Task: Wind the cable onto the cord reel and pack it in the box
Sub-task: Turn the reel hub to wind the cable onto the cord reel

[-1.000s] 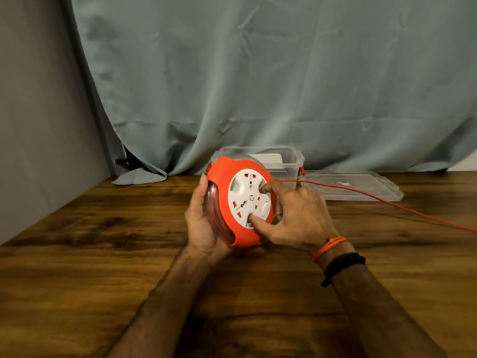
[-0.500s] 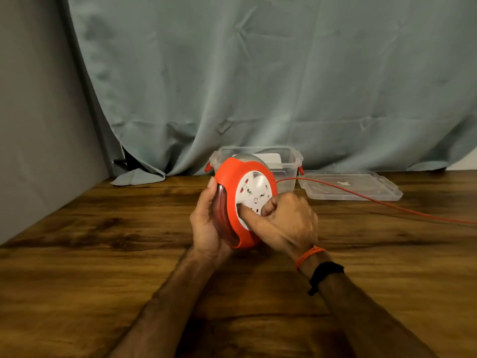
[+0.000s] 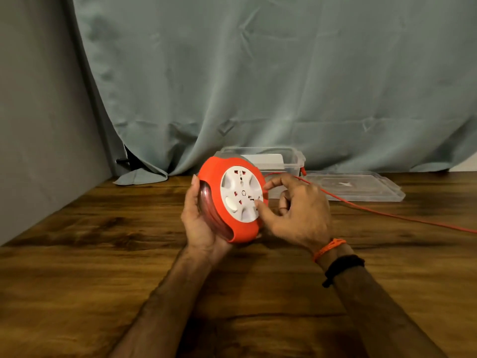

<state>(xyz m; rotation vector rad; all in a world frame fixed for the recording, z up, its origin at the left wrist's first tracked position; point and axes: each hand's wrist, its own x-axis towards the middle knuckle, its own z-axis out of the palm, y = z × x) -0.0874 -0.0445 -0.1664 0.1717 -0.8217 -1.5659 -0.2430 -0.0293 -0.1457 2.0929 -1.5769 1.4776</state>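
1. step in hand, by my reading: winding; much cable point(image 3: 387, 215) was still out, trailing right across the table point(image 3: 103, 254) and off frame.
2. cord reel point(image 3: 232, 202) was held upright above the table, in front of the box point(image 3: 296, 161).
3. left hand point(image 3: 201, 223) cupped the reel's clear back side, fingers curled round the rim.
4. right hand point(image 3: 296, 210) had its thumb tip on the white socket face, index on the disc's edge, other fingers loosely curled; whether the thumb sat in a recess was unclear.
5. next move likely called for turning the disc while the left hand braced the housing.
6. count: one reel, one cable, one open box, one lid point(image 3: 361, 187) lying flat beside it, two wristbands on the right wrist.
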